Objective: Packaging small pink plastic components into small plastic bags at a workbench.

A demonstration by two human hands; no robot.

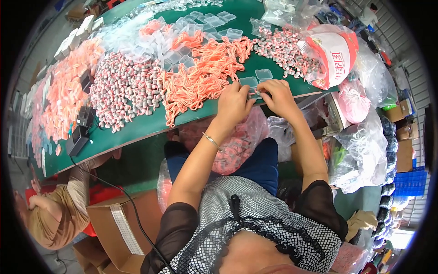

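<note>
At the near edge of the green table, my left hand and my right hand meet with bent fingers, thumbs and fingertips drawn together. Something small is pinched between them; its kind is too small and too covered to make out. Just beyond the fingertips lies a small clear plastic case, partly hidden by my left fingers. A second clear case rests behind my right fingers. Left of my left hand spreads a heap of looped orange cords.
Small pink-and-grey pieces lie in a pile at left and another at right, beside a red-and-white bag. A black box-shaped device sits near the left edge. A cardboard box and another person's arm are lower left.
</note>
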